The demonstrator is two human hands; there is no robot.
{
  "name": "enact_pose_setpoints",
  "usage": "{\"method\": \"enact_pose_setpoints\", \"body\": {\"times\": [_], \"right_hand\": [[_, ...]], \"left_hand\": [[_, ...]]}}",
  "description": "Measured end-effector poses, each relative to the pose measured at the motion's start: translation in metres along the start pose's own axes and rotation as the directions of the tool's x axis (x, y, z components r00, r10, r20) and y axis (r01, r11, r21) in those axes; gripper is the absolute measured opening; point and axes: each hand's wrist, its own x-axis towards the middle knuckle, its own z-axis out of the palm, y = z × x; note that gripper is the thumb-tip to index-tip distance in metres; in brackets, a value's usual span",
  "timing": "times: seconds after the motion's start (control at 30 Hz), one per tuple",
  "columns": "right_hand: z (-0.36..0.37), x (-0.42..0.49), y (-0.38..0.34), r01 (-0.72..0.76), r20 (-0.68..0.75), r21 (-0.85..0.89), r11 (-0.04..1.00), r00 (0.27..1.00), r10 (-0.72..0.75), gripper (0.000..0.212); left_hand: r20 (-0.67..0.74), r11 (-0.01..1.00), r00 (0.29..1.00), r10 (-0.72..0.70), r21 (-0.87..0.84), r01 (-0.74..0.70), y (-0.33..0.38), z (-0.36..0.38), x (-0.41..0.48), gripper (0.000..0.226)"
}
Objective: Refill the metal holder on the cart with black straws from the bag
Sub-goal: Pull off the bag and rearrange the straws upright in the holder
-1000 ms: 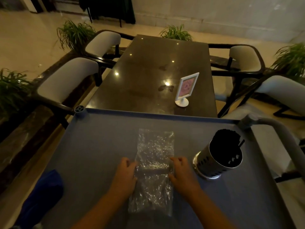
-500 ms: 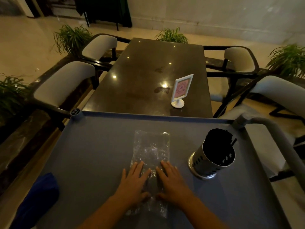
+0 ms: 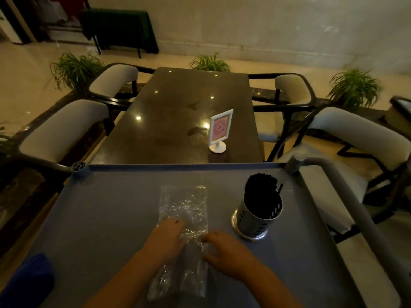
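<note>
A clear, crumpled plastic bag [image 3: 184, 202] lies flat on the grey cart top [image 3: 111, 207], and I see no straws inside it. My left hand [image 3: 165, 240] presses on its left side with curled fingers. At the bag's right edge, my right hand [image 3: 224, 248] has its fingers bent onto the plastic, which bunches between the two hands. The perforated metal holder [image 3: 258, 215] stands to the right of the bag, packed with black straws [image 3: 261, 187]. It is a short way from my right hand.
A blue cloth [image 3: 29, 281] lies at the cart's near left corner. The grey cart handle [image 3: 347, 196] curves along the right side. Beyond the cart is a dark table [image 3: 173, 121] with a white sign stand [image 3: 220, 130], with padded chairs [image 3: 62, 127] on both sides.
My hands went from gripping the bag's sides to lying flat on it, and now their fingers are curled, with the plastic gathered between them. The view has tilted up slightly.
</note>
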Motion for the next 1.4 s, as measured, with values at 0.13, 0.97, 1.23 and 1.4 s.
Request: {"method": "enact_pose_setpoints", "body": {"times": [0.13, 0.97, 1.23, 1.4], "right_hand": [[-0.041, -0.026, 0.014, -0.065, -0.082, 0.088, 0.994, 0.994, 0.073, 0.034], [-0.084, -0.032, 0.081, 0.022, -0.430, 0.536, 0.844, 0.867, 0.251, 0.118], [-0.085, -0.035, 0.080, 0.016, -0.424, 0.585, 0.811, 0.858, 0.289, 0.099], [-0.085, -0.034, 0.080, 0.037, -0.435, 0.598, 0.800, 0.853, 0.286, 0.101]], "left_hand": [[-0.077, 0.962, 0.997, -0.008, -0.272, -0.013, 0.040, -0.031, 0.015, 0.028], [-0.031, 0.593, 0.998, 0.058, -0.803, -0.059, 0.156, -0.052, 0.078, 0.053], [-0.040, 0.486, 0.996, 0.085, -0.871, -0.077, 0.158, -0.050, 0.087, 0.048], [-0.075, 0.497, 0.993, 0.092, -0.861, -0.111, 0.157, -0.048, 0.089, 0.044]]}}
